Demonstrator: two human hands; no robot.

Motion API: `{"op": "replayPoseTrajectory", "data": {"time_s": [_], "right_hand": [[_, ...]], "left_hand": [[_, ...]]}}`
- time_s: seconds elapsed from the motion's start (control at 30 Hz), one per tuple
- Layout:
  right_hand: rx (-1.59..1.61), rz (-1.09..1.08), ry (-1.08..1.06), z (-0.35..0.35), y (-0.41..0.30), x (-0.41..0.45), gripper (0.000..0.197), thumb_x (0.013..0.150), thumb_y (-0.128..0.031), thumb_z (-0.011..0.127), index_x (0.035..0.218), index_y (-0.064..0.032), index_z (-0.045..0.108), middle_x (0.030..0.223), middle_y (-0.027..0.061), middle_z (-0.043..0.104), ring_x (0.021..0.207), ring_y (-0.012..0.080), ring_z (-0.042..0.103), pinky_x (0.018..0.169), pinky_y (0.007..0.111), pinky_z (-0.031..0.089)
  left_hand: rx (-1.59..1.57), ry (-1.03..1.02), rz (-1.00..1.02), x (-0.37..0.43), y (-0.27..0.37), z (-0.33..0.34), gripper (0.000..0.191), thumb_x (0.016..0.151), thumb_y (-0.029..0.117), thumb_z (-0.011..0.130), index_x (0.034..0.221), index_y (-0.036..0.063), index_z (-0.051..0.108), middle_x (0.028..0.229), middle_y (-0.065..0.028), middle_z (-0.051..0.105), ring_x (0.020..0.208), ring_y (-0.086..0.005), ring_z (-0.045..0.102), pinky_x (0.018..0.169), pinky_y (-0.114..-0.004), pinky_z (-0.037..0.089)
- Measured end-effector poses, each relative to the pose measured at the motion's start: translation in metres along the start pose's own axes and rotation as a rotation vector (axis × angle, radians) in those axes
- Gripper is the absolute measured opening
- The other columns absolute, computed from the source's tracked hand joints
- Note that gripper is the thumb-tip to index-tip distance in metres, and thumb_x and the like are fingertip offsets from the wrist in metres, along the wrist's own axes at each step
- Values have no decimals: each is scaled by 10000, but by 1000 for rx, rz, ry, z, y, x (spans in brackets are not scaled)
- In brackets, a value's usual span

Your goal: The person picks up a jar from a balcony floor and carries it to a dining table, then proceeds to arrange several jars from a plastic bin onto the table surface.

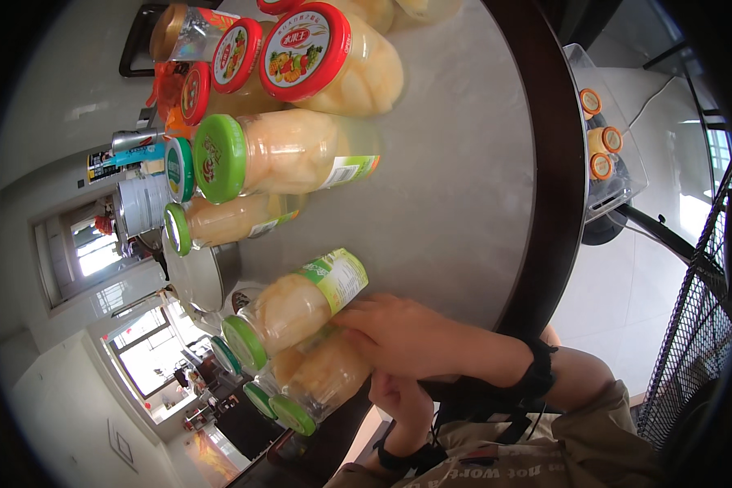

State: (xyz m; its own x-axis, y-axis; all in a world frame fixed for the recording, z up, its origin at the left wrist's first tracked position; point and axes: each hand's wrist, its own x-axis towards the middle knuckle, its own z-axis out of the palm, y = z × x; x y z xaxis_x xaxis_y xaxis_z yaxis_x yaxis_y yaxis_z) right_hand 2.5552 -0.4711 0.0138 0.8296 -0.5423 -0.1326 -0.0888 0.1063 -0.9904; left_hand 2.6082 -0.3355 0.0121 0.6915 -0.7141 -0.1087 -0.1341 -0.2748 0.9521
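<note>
My right hand (402, 338) reaches across the grey tabletop, its fingers and thumb around the lower part of a glass jar of pale fruit pieces (326, 369) with a green lid. Its fingertips also meet the base of a neighbouring green-lidded fruit jar (293, 311), which has a green and white label. Below the right hand, my left hand (396, 396) is curled close to the base of the first jar. Its fingertips are partly hidden, so its grip is unclear. Another green-lidded jar (261, 399) stands just behind them.
A large green-lidded fruit jar (293, 146) and a big red-lidded jar (366, 73) stand further along the table (451, 183). A metal pot (204, 268) is behind. Beyond the dark table edge (555, 152), a clear bin (610, 189) holds orange-lidded jars (604, 140). A black mesh chair (683, 329) is nearby.
</note>
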Motion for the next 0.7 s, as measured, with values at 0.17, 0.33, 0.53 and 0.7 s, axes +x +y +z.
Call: {"op": "replayPoseTrajectory", "data": {"time_s": [0.17,0.33,0.53,0.7], "right_hand": [[68,-3,40,-1,-5,0,334,863,-165,443,1178,-67,495,1105,153,550,1011,347,527,847,434,445],[82,-74,237,1,-4,6,378,834,-111,474,1208,-60,448,1109,173,544,1007,355,533,850,437,443],[-20,-132,389,5,2,22,402,817,-92,481,1212,-30,446,1160,179,535,1043,350,519,861,421,444],[62,-63,292,-5,-4,26,423,821,-72,480,1240,-38,426,1190,194,512,1103,370,474,919,428,404]], "left_hand": [[-49,32,-15,2,-1,-2,147,859,27,518,939,-73,591,888,-74,623,817,-112,558,728,-225,435],[-18,5,3,3,-1,-2,166,874,28,496,965,-80,583,891,-76,622,814,-108,549,718,-229,433],[8,78,-46,4,5,6,180,871,61,516,986,-63,576,894,-61,600,788,-116,554,674,-232,435],[60,104,-55,3,0,4,196,887,60,506,1006,-73,586,860,-44,605,770,-98,542,667,-217,419]]}}
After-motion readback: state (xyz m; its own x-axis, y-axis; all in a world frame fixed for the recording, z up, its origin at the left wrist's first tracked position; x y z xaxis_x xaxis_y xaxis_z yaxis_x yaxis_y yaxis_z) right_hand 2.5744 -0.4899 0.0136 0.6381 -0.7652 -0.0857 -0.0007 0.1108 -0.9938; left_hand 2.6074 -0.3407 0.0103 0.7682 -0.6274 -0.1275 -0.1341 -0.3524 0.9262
